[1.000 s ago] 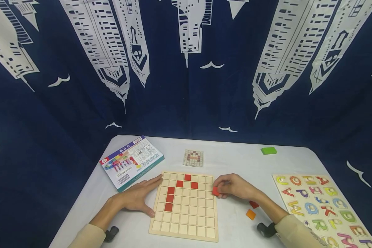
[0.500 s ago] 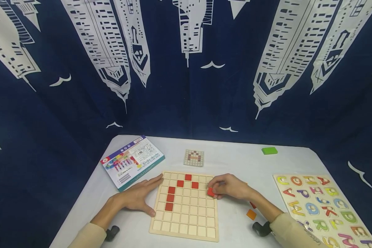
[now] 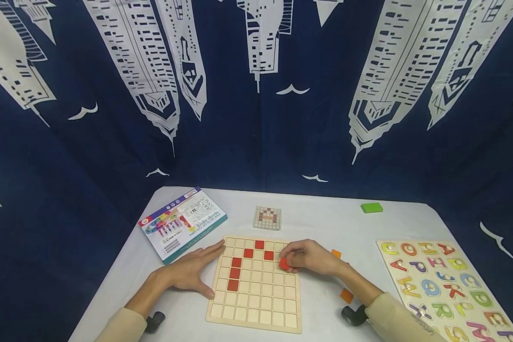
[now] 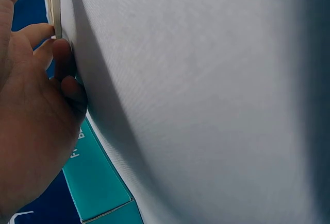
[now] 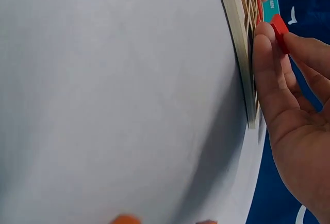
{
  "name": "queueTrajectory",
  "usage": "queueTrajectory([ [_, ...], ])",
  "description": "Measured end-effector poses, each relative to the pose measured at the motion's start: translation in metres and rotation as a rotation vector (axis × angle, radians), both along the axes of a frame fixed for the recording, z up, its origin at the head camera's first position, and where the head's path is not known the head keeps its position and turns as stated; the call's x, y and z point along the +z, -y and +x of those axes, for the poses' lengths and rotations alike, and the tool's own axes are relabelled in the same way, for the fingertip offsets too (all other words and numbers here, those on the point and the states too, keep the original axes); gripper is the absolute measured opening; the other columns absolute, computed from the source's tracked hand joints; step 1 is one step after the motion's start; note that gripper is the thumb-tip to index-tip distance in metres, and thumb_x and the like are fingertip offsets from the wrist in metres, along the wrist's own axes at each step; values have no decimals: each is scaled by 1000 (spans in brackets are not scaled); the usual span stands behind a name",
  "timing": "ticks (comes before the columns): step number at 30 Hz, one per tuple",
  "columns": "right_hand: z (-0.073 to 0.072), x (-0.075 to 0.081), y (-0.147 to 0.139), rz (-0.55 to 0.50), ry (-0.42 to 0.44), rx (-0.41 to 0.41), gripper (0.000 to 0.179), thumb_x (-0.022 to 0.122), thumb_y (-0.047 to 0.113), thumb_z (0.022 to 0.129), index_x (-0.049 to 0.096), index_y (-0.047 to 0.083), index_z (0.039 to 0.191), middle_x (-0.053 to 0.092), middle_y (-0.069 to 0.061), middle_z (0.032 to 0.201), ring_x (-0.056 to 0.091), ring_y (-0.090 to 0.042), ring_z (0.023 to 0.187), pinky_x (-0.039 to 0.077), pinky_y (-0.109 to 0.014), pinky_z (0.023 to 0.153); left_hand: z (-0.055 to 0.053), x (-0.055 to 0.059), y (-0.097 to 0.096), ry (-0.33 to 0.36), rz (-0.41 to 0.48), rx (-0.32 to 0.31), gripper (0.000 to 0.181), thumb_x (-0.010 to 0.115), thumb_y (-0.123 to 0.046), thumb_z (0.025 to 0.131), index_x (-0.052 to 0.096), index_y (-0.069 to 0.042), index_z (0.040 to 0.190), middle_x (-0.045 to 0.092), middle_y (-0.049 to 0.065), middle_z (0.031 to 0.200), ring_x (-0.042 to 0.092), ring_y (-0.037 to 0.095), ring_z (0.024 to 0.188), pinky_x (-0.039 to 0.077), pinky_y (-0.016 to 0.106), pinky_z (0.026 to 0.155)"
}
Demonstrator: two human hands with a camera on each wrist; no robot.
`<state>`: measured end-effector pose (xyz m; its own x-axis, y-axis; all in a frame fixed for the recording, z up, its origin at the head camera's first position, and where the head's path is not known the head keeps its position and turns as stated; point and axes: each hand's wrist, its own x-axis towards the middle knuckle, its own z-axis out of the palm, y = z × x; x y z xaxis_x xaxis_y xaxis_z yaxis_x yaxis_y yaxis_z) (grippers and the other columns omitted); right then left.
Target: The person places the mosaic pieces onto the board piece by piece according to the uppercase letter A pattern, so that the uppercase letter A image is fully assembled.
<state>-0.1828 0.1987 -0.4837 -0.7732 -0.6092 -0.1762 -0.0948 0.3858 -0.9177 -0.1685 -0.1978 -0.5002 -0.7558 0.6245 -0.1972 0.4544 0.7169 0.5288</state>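
A light wooden grid board lies on the table with several red square tiles set in its cells. My right hand pinches one more red tile between thumb and fingers, over the board's right columns. The right wrist view shows that red tile tilted at the fingertips, above the board's surface. With fingers spread, my left hand rests against the board's left edge. In the left wrist view, the left hand's fingers touch the side of the board.
Behind the board lies a small pattern card. A printed box sits back left, and a green block back right. Orange tiles lie by the right forearm, near an alphabet puzzle board.
My right hand has carried the red tile leftward, from beside the board's right edge to over its right columns. The left hand keeps its place.
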Motion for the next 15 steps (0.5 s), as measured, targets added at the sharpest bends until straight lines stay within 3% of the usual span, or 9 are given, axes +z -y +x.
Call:
queueTrajectory([
  [15, -2, -1, 18, 16, -60, -26, 21, 63, 6, 96, 72, 8, 115, 70, -6, 92, 70, -22, 78, 61, -31, 75, 0, -2, 0, -6, 7, -6, 129, 82, -71, 59, 22, -21, 162, 7, -5, 170, 20, 35, 153, 24, 58, 120],
])
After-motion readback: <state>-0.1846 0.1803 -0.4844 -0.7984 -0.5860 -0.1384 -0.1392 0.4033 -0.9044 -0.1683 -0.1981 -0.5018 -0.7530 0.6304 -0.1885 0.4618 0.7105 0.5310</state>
